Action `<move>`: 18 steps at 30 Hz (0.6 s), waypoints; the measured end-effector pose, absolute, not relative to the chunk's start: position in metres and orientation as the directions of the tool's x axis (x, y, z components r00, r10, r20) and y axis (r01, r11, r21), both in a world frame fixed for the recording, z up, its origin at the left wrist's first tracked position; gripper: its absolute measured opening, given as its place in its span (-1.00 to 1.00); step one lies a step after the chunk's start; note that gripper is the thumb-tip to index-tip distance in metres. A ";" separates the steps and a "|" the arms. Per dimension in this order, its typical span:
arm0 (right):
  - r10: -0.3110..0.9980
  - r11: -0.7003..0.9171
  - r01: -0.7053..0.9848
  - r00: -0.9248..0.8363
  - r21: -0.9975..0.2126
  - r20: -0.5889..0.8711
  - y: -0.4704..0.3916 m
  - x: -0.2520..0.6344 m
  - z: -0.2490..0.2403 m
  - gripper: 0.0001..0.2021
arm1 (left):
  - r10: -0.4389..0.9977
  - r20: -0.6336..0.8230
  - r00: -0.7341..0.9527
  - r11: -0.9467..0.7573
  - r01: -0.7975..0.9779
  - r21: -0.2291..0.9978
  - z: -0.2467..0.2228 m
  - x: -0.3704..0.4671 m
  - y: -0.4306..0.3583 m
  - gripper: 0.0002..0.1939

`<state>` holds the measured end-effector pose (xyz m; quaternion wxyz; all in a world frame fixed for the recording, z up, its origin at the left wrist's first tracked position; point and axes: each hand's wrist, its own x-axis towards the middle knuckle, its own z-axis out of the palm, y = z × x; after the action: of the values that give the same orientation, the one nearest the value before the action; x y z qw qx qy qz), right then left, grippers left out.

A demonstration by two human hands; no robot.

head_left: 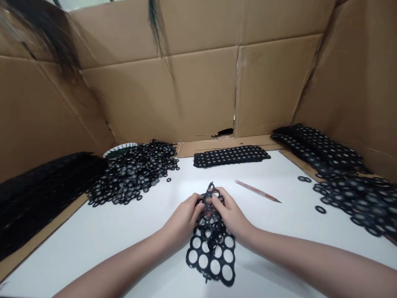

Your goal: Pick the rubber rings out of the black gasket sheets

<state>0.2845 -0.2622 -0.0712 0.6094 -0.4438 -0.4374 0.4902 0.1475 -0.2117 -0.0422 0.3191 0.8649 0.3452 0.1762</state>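
Note:
Between my two hands is a black sheet of joined rings (211, 248), bent upward at its far end while its near end hangs toward me over the white table. My left hand (189, 213) pinches the sheet's left edge with thumb and fingers. On the opposite edge, my right hand (231, 211) grips with its thumb pressed on the rings. One ring stands up at the top, between the fingertips. Whether it is torn loose from the sheet I cannot make out. Beyond my right hand lies a thin pointed tool with a reddish handle (257, 191).
A heap of loose black rings (133, 174) lies at left, before a white-rimmed bowl (120, 150). Stacked ring sheets (232, 156) lie at the back, more sheets (319, 149) at right above loose rings (366, 203). A dark stack (40, 186) lines the left. Cardboard walls (198, 91) enclose the table.

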 end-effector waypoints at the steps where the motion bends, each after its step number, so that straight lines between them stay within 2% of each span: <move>1: 0.985 0.132 -0.173 0.134 -0.976 0.109 -0.263 0.284 -0.072 -0.82 | 0.712 0.086 0.697 -0.542 0.468 0.698 -0.043 0.148 -0.212 -0.77; 4: 0.991 0.074 -0.103 0.120 -0.992 0.061 -0.264 0.283 -0.072 -0.79 | 0.750 0.129 0.648 -0.499 0.427 0.754 -0.047 0.147 -0.210 -0.76; 7: 0.996 -0.004 -0.079 0.084 -0.997 -0.011 -0.264 0.280 -0.071 -0.81 | 0.826 0.199 0.528 -0.457 0.419 0.784 -0.050 0.145 -0.201 -0.73; 11: 0.993 -0.017 -0.071 0.115 -0.997 -0.025 -0.265 0.278 -0.072 -0.78 | 0.871 0.340 0.354 -0.479 0.463 0.746 -0.047 0.138 -0.188 -0.71; 14: 0.981 -0.092 -0.073 0.162 -0.993 -0.103 -0.267 0.279 -0.075 -0.76 | 0.866 0.443 0.234 -0.497 0.505 0.705 -0.042 0.131 -0.182 -0.71; 16: 0.986 -0.101 -0.046 0.132 -0.994 -0.106 -0.268 0.280 -0.075 -0.74 | 0.850 0.457 0.263 -0.523 0.523 0.673 -0.043 0.129 -0.183 -0.77; 18: 0.993 -0.075 0.023 0.091 -0.997 -0.072 -0.268 0.280 -0.074 -0.76 | 0.807 0.432 0.403 -0.590 0.518 0.620 -0.049 0.129 -0.189 -0.90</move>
<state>0.2803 -0.2682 -0.0735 0.4966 -0.5465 -0.4647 0.4886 0.1293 -0.1889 -0.0489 0.1983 0.8136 0.4072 0.3645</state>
